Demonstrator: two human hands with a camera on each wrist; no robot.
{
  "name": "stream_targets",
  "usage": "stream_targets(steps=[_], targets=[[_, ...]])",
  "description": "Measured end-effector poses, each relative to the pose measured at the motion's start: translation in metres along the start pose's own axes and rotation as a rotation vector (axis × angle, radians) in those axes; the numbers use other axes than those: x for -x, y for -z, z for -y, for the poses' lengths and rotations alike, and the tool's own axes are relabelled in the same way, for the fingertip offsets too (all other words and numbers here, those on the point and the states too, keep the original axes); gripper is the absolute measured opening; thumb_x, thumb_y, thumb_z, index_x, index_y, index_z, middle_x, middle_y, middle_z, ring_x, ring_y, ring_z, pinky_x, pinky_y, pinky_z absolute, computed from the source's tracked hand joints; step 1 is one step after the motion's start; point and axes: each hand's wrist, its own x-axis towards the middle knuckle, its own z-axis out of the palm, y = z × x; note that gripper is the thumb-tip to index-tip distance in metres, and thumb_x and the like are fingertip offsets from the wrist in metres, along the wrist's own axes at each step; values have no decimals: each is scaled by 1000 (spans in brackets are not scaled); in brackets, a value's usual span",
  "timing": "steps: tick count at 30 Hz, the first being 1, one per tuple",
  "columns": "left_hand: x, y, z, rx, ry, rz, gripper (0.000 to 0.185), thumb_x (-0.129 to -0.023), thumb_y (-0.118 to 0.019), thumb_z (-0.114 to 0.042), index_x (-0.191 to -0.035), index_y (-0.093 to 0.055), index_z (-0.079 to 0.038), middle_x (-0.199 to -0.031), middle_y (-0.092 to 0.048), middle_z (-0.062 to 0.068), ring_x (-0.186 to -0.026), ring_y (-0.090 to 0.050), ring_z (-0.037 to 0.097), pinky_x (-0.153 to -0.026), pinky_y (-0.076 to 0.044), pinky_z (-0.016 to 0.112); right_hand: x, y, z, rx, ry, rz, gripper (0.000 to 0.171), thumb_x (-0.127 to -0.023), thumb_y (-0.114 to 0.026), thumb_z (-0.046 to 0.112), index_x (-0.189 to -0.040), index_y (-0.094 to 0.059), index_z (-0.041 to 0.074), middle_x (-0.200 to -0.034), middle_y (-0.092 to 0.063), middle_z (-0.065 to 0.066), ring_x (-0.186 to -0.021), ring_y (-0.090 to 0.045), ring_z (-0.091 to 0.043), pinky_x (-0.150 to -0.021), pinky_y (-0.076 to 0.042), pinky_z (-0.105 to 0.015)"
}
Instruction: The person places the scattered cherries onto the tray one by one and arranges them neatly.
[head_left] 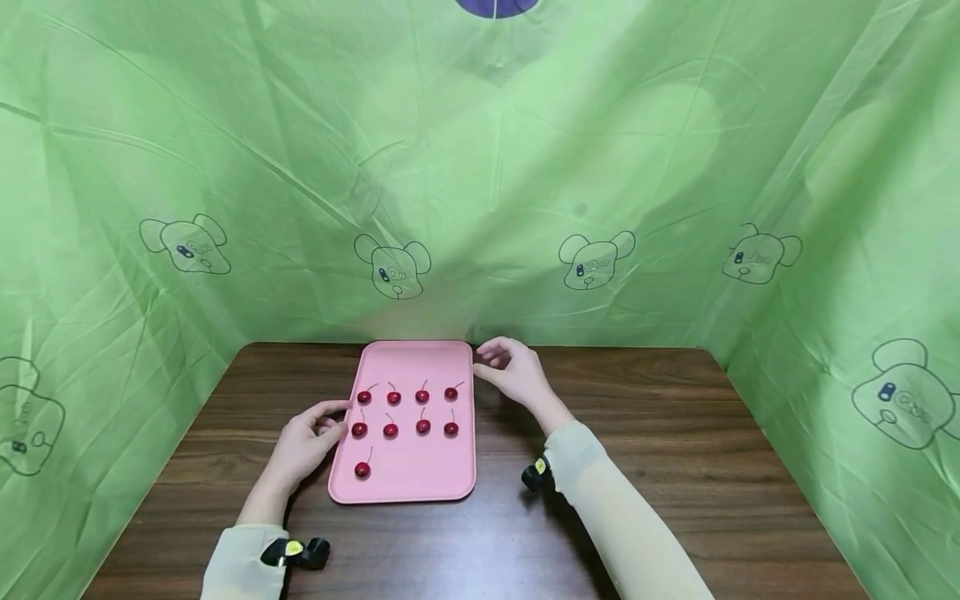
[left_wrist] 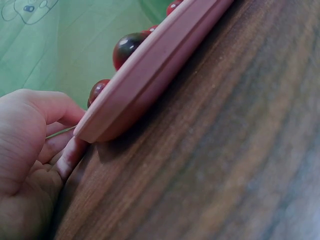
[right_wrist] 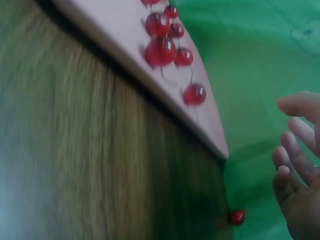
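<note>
Left hand rests at the tray's left edge, fingers loosely curled against the rim, gripping nothing. Nine cherries sit in rows on the tray. Right hand, relaxed and empty, hovers by the far-right corner. Likely mid-arranging; the next move needs another cherry.

Flat pink rectangular plastic tray lies on the dark wood table. Nine glossy red cherries with stems rest on it: two rows of four, one alone near the front-left corner.
</note>
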Motion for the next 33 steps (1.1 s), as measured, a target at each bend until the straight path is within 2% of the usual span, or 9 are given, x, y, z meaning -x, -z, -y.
stream_targets(steps=[6, 11, 16, 20, 27, 33], targets=[[1, -1, 0, -7, -5, 1, 36, -104, -74, -12, -139, -73, -10, -99, -71, 10, -86, -64, 19, -73, -52, 25, -3, 10, -30, 1, -20, -117, 39, -90, -87, 16, -126, -75, 5, -123, -72, -17, -112, -71, -37, -103, -53, -52], [1, -3, 0, -8, -6, 4, 36, -104, -74, -12, -140, -73, -10, -100, -71, 9, -86, -63, 19, -73, -52, 25, -1, 17, -53, 17, -66, -151, 45, -90, -86, 13, -131, -73, 3, -131, -68, -20, -117, -69, -40, -107, -51, -54], [0, -4, -2, -5, -9, 8, 36, -104, -74, -12, -140, -73, -9, -100, -71, 9, -86, -64, 19, -73, -52, 25, 2, 19, -72, 19, -132, -99, 56, -90, -86, 11, -142, -67, 6, -144, -64, -16, -123, -66, -39, -108, -50, -53], [-1, -4, -3, -8, -14, 5, 36, -103, -74, -11, -139, -73, -8, -99, -71, 9, -85, -64, 19, -73, -52, 25, 1, 17, -82, 33, -152, -44, 62, -92, -83, 9, -150, -61, 8, -151, -58, -17, -129, -63, -37, -109, -49, -53], [1, -2, -2, -6, -10, 3, 37, -102, -73, -8, -139, -72, -8, -98, -70, 9, -84, -63, 19, -71, -52, 25, -7, 15, -82, -13, -196, -2, 64, -95, -81, 12, -154, -58, 10, -156, -53, -18, -134, -60, -37, -111, -47, -54], [1, 0, -1, 1, -20, -8, 36, -102, -73, -8, -138, -73, -8, -97, -70, 9, -84, -63, 18, -71, -51, 25, -12, 13, -80, -11, -214, 74, 70, -97, -79, 11, -161, -52, 11, -160, -49, -16, -139, -56, -36, -114, -46, -53]])
